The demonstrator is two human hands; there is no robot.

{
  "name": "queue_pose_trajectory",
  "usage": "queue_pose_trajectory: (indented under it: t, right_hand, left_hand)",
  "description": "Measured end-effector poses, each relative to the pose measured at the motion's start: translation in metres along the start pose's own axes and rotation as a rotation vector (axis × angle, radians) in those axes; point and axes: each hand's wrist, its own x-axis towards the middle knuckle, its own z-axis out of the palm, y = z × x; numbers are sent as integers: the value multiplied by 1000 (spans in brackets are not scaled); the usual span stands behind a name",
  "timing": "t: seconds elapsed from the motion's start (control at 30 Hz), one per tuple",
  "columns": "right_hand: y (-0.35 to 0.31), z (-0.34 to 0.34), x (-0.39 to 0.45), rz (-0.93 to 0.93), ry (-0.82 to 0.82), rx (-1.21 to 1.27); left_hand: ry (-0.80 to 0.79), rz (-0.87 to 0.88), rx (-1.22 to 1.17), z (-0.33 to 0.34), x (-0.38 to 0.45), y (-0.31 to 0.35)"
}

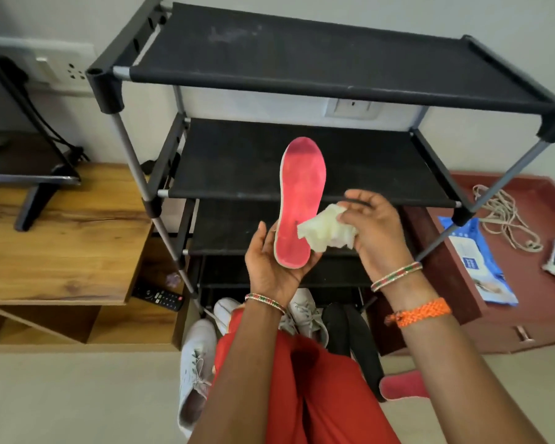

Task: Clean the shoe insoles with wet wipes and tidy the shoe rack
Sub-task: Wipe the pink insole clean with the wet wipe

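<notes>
Standing against the wall, a black shoe rack point(302, 56) is seen with bare shelves while white sneakers point(196, 363) and a second pink insole point(404, 384) lie on the floor below. A pink insole point(298, 203) is held upright in front of the rack, its heel cupped in the left hand point(276, 267), whose grip is curled beneath it. A crumpled wet wipe point(327, 232) is pinched in the right hand point(375, 225) and pressed against the insole's lower edge. Supported only at the heel, the insole could be bent or knocked loose by a firm stroke.
</notes>
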Motion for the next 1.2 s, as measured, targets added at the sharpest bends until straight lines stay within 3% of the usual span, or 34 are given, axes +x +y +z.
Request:
queue_pose_trajectory:
  t: [0.1,0.2,0.33,0.4,0.57,0.77,0.93,1.03,1.13,1.2]
  right_hand:
    - [-6,-2,-7,-496,77,-316]
    - [-5,3,-8,-723,-40,-570]
    - [23,17,-18,-450,-417,-902]
    - [34,20,-24,-410,-490,-988]
    - [33,24,-20,-383,-483,-893]
    - [34,34,-18,-473,-274,-906]
    - [39,37,-42,-364,-404,-829]
    - [29,29,-43,-382,-511,-950]
    - [18,20,-33,-519,-460,-1142]
    - [17,15,-30,-575,-391,-1133]
  left_hand:
    - [48,20,-77,-5,2,-2]
    - [40,14,-95,-3,6,-4]
    - [27,-12,-53,0,10,-11]
    - [24,-38,-26,-2,12,-13]
    - [18,-38,-14,-9,11,-11]
    - [2,-48,5,-6,4,-13]
    - [37,0,-43,-11,-4,-12]
    - [17,39,-6,-10,-8,-15]
    - [-2,-17,-46,-5,-12,-26]
    - [-30,-29,-62,-3,-17,-29]
